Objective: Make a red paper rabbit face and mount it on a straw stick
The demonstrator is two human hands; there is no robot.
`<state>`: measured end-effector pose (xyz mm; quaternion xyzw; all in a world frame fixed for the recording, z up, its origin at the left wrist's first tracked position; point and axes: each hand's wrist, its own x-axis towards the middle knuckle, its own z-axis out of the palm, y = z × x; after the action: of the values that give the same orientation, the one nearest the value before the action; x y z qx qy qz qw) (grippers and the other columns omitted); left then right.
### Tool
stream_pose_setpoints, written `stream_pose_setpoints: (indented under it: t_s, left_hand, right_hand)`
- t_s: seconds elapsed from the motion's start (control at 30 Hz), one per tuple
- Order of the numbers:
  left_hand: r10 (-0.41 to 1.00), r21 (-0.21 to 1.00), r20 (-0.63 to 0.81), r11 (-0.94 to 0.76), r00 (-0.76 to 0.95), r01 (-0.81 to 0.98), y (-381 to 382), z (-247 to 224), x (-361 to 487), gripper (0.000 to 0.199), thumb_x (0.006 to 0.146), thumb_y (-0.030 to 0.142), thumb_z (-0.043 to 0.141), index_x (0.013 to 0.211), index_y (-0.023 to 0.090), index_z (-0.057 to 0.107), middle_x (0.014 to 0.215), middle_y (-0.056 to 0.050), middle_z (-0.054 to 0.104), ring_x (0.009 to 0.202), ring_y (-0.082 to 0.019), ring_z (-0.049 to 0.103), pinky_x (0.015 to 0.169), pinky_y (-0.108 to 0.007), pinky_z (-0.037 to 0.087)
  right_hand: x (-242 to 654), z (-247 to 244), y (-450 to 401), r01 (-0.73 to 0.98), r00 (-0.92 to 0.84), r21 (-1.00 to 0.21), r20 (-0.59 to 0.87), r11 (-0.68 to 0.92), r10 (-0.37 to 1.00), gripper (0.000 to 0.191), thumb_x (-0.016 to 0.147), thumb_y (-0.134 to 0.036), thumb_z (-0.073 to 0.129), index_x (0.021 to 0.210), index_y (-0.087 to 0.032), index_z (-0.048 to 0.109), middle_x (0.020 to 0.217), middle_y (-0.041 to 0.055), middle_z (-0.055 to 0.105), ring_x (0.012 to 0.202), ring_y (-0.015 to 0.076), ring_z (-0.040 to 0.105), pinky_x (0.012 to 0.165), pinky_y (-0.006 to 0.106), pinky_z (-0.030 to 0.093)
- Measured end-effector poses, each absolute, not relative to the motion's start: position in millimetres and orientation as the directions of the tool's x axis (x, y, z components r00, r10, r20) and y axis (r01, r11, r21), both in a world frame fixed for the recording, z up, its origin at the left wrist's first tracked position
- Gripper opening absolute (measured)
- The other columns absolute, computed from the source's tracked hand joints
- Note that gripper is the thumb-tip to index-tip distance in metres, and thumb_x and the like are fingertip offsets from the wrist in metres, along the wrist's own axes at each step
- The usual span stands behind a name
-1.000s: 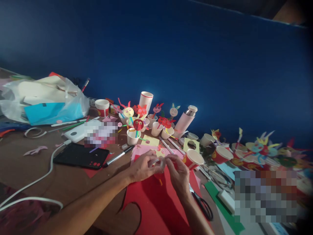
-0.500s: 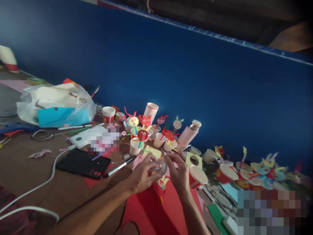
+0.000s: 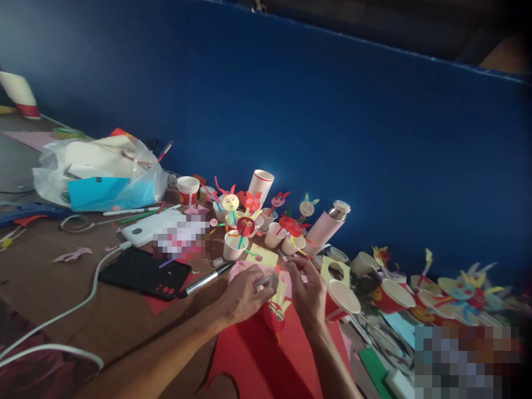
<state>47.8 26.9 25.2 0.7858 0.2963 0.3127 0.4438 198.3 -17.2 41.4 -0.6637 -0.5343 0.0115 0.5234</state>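
My left hand (image 3: 249,291) has its fingers closed round a small clear, greyish roll that looks like tape (image 3: 270,281). To its right, my right hand (image 3: 306,282) has its thumb and fingers pinched together near the end of a small thin stick-like piece (image 3: 282,255). Just below both hands, a red round paper face (image 3: 275,317) with yellow ears and an orange strip lies on a red paper sheet (image 3: 270,360). Pink paper (image 3: 239,269) and a yellow paper piece (image 3: 262,255) lie beyond my left hand.
White cups with paper faces (image 3: 235,245) stand ahead, beside a pink flask (image 3: 328,224). Left are a marker (image 3: 206,280), a black phone case (image 3: 145,272), a white cable (image 3: 93,293) and a plastic bag (image 3: 100,172). Red cups (image 3: 342,299) stand right.
The left hand's roll has turned and is now more covered by the fingers. My hands are slightly further apart, and the whole view has shifted a little.
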Motion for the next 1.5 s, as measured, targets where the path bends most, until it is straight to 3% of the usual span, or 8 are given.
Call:
stream_pose_setpoints:
  t_s: [0.13, 0.4, 0.57, 0.7, 0.83, 1.0, 1.3, 1.5]
  left_hand:
    - [0.798, 0.871, 0.085, -0.350, 0.597, 0.343, 30.8, 19.7, 47.8, 0.037, 0.081, 0.045, 0.041, 0.059, 0.016, 0.046, 0.056, 0.004, 0.041, 0.053, -0.009, 0.036, 0.049, -0.022, 0.024]
    - [0.815, 0.878, -0.036, -0.251, 0.578, 0.408, 39.2, 9.9, 50.1, 0.036, 0.073, 0.047, 0.048, 0.055, 0.017, 0.038, 0.050, 0.006, 0.032, 0.048, -0.008, 0.028, 0.046, -0.023, 0.019]
    - [0.783, 0.887, 0.020, -0.300, 0.622, 0.350, 40.4, 7.1, 50.9, 0.046, 0.067, 0.056, 0.053, 0.055, 0.018, 0.029, 0.052, 0.008, 0.023, 0.048, -0.007, 0.022, 0.046, -0.023, 0.015]
    - [0.832, 0.899, 0.139, -0.333, 0.536, 0.284, 42.4, 13.9, 47.9, 0.038, 0.068, 0.049, 0.056, 0.059, 0.016, 0.040, 0.057, 0.006, 0.036, 0.054, -0.008, 0.032, 0.049, -0.020, 0.023]
    - [0.868, 0.951, 0.196, -0.282, 0.457, 0.129, 45.8, 18.2, 46.3, 0.025, 0.070, 0.038, 0.057, 0.079, 0.015, 0.052, 0.076, 0.002, 0.049, 0.059, -0.008, 0.040, 0.054, -0.019, 0.035]
    - [0.823, 0.920, 0.280, -0.377, 0.493, 0.107, 46.9, 19.3, 45.3, 0.025, 0.068, 0.033, 0.060, 0.087, 0.016, 0.059, 0.089, -0.002, 0.054, 0.069, -0.011, 0.050, 0.063, -0.021, 0.041]
    - [0.789, 0.926, 0.144, -0.319, 0.597, 0.199, 40.5, 28.4, 43.9, 0.019, 0.065, 0.029, 0.059, 0.078, 0.015, 0.059, 0.074, -0.001, 0.057, 0.075, -0.017, 0.051, 0.070, -0.026, 0.040]
    - [0.755, 0.965, 0.166, -0.256, 0.635, 0.052, 41.3, 33.6, 40.2, 0.015, 0.069, 0.026, 0.050, 0.080, 0.016, 0.050, 0.076, 0.001, 0.052, 0.070, -0.013, 0.046, 0.065, -0.023, 0.038]
  right_hand:
    - [197.0, 42.5, -17.3, 0.702, 0.417, -0.698, 0.564, 0.141, 0.713, 0.014, 0.081, -0.031, 0.054, 0.083, -0.020, 0.063, 0.079, 0.0022, 0.067, 0.076, 0.0189, 0.061, 0.072, 0.030, 0.044]
    - [192.6, 46.8, -18.0, 0.717, 0.335, -0.675, 0.553, 0.175, 0.763, 0.012, 0.081, -0.028, 0.054, 0.080, -0.021, 0.063, 0.075, -0.0003, 0.065, 0.071, 0.0161, 0.059, 0.068, 0.027, 0.043]
    - [195.8, 49.9, -16.0, 0.729, 0.271, -0.649, 0.567, 0.219, 0.778, 0.011, 0.081, -0.026, 0.054, 0.080, -0.021, 0.064, 0.077, 0.0005, 0.066, 0.072, 0.0163, 0.060, 0.069, 0.027, 0.044]
    - [196.4, 49.2, -14.6, 0.752, 0.207, -0.611, 0.576, 0.249, 0.791, 0.013, 0.081, -0.025, 0.054, 0.077, -0.021, 0.065, 0.076, 0.0019, 0.066, 0.074, 0.0175, 0.059, 0.071, 0.029, 0.044]
    - [190.6, 50.9, -15.5, 0.752, 0.139, -0.610, 0.517, 0.250, 0.844, 0.014, 0.081, -0.026, 0.053, 0.077, -0.021, 0.066, 0.074, 0.0023, 0.067, 0.072, 0.0177, 0.060, 0.071, 0.030, 0.045]
    - [179.9, 54.4, -17.5, 0.739, 0.081, -0.611, 0.500, 0.285, 0.862, 0.015, 0.081, -0.025, 0.053, 0.081, -0.024, 0.068, 0.079, 0.0022, 0.069, 0.077, 0.0184, 0.062, 0.074, 0.031, 0.044]
    - [174.3, 55.1, -21.9, 0.733, 0.070, -0.612, 0.502, 0.296, 0.862, 0.017, 0.083, -0.023, 0.049, 0.079, -0.021, 0.066, 0.077, 0.0032, 0.067, 0.075, 0.0173, 0.060, 0.074, 0.031, 0.044]
    - [178.4, 55.5, -25.7, 0.646, 0.199, -0.719, 0.483, 0.256, 0.852, 0.016, 0.086, -0.025, 0.043, 0.085, -0.020, 0.058, 0.088, 0.0045, 0.064, 0.086, 0.0175, 0.058, 0.078, 0.030, 0.043]
